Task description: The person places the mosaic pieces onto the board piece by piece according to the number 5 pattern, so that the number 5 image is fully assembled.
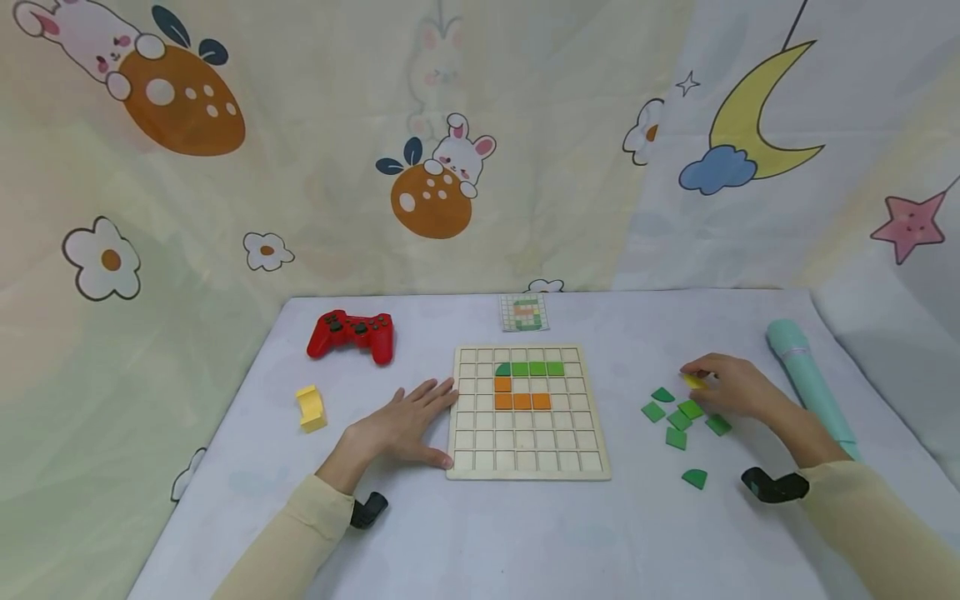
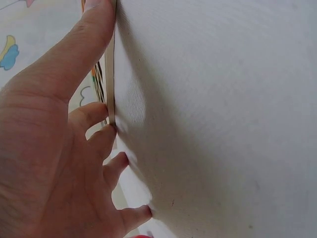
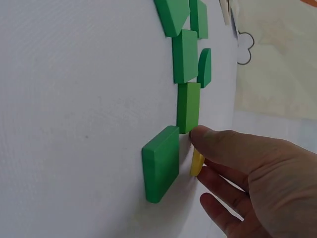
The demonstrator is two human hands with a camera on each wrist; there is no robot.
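A wooden grid board [image 1: 525, 460] lies in the middle of the table, with a row of green tiles [image 1: 537, 368] and several orange tiles [image 1: 522, 402] below it. My left hand [image 1: 405, 425] rests at the board's left edge, fingers spread; the left wrist view shows its thumb and fingertips against the board's side. Over at the right, my right hand [image 1: 731, 386] pinches a yellow piece [image 3: 197, 162] between thumb and fingers. Loose green pieces [image 1: 678, 419] lie beside that hand, a light green one [image 3: 188, 106] nearest the thumb. One green quarter-round piece [image 1: 695, 478] sits closer to me.
Behind the board lies a small pattern card [image 1: 525, 313]. A red game controller [image 1: 351, 335] and a yellow block [image 1: 311, 408] are on the left. Along the right edge, under the right forearm's far side, stretches a mint-green cylindrical object [image 1: 810, 383]. A printed cloth hangs behind the table.
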